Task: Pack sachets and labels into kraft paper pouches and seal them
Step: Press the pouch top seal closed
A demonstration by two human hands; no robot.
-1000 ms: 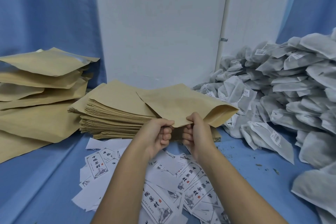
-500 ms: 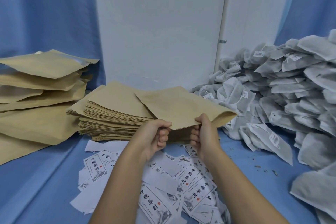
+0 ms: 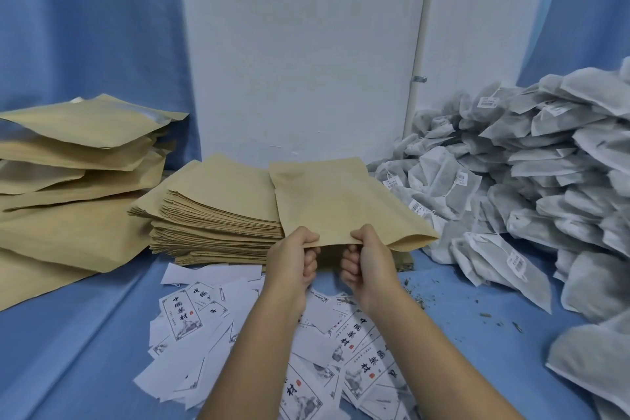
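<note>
Gripping flat tan kraft pouch by near edge, L hand & R hand close together under it

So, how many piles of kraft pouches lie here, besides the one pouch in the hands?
2: a flat stack at the centre, and a looser, puffier pile at the far left. More may lie outside the view.

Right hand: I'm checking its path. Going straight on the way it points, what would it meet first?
The tan kraft paper pouch that the right hand itself pinches; behind it probably the stack of flat kraft pouches, though depth is unclear.
</note>
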